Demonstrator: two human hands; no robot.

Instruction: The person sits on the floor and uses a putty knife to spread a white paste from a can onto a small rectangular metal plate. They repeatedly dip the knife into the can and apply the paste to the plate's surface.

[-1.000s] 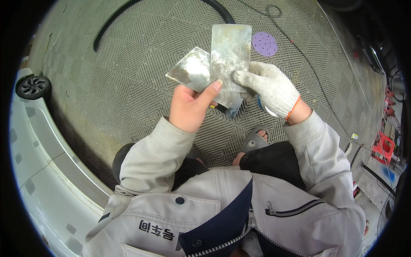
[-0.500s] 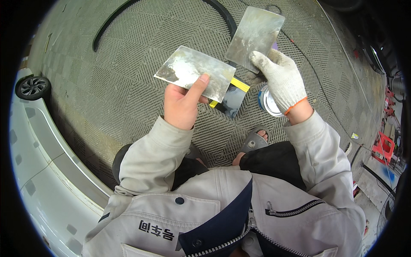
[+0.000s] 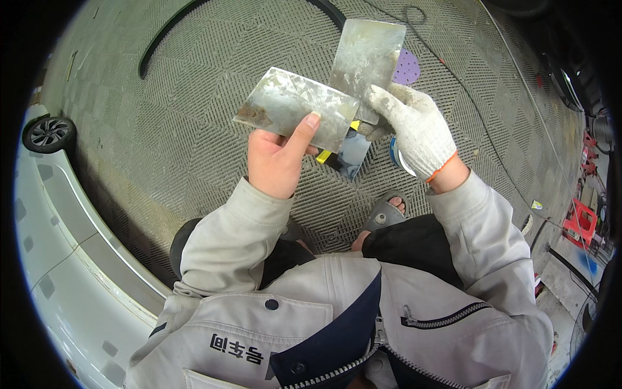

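My bare left hand point(image 3: 277, 162) grips a rectangular metal putty spreader point(image 3: 295, 97), thumb on its upper face. That face is smeared grey, with a brown patch at its left corner. In a white knit glove with an orange cuff, my right hand point(image 3: 421, 133) pinches a second metal putty spreader point(image 3: 368, 58), held nearly upright. The lower left edge of this one meets the right end of the other in view; whether they touch I cannot tell. Below them, partly covered, lies a dark, glossy flat piece with yellow edging point(image 3: 353, 155). A can point(image 3: 396, 155) is mostly hidden behind my gloved hand.
A purple sanding disc with holes point(image 3: 407, 67) lies on the ribbed grey floor point(image 3: 214, 129). A curved black strip point(image 3: 162, 39) is beyond. Silver car bodywork point(image 3: 84, 253) fills the left side. At right are a cable point(image 3: 476, 104) and a red stool point(image 3: 580, 223).
My right hand has brought its spreader left and turned it more upright, close to the other one. More of the purple disc now shows. The left spreader has tilted slightly, its bright glare gone.
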